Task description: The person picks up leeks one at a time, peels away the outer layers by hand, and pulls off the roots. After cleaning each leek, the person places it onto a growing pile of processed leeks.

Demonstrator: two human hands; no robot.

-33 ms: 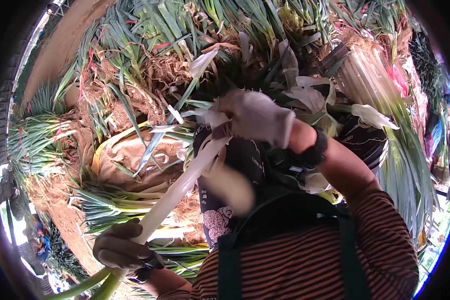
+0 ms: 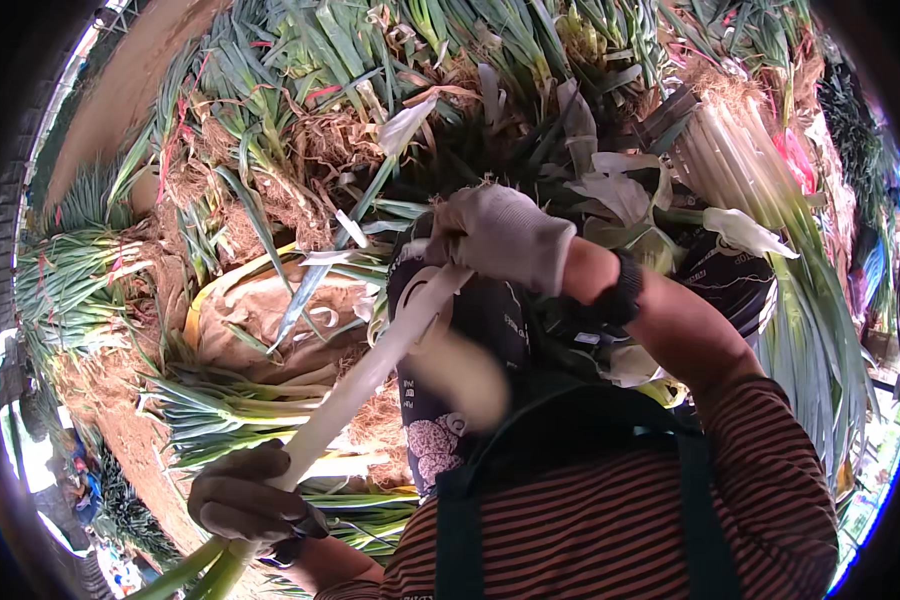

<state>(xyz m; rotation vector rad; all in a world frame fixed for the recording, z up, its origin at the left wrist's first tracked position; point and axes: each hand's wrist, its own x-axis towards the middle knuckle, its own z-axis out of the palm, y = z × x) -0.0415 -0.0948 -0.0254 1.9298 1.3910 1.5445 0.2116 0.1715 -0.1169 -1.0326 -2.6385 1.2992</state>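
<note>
- Where the ground [image 2: 110, 110] shows at my far left, it is bare brown soil, with bundles of green onions [image 2: 65, 275] lying on it, leaves fanned outward.
- My left hand [image 2: 245, 500], in a dark glove, has its fingers clenched around the lower, green end of a long leek [image 2: 370, 370].
- Just beyond that hand, a yellow-rimmed basket [image 2: 205, 300] sits among roots and loose leaves, with brown sacking in it.
- The leek runs as a white stalk from my left hand up to my right, across my lap and dark patterned apron [image 2: 470, 330].
- My right hand [image 2: 505, 235], in a pale glove, has its fingers closed on the leek's top end, by the roots.
- Further right, a stack of trimmed white stalks [image 2: 740, 150] lies against more greens.
- All around, heaps of uncleaned onions [image 2: 450, 50] with soil-clotted roots fill the outdoor space.
</note>
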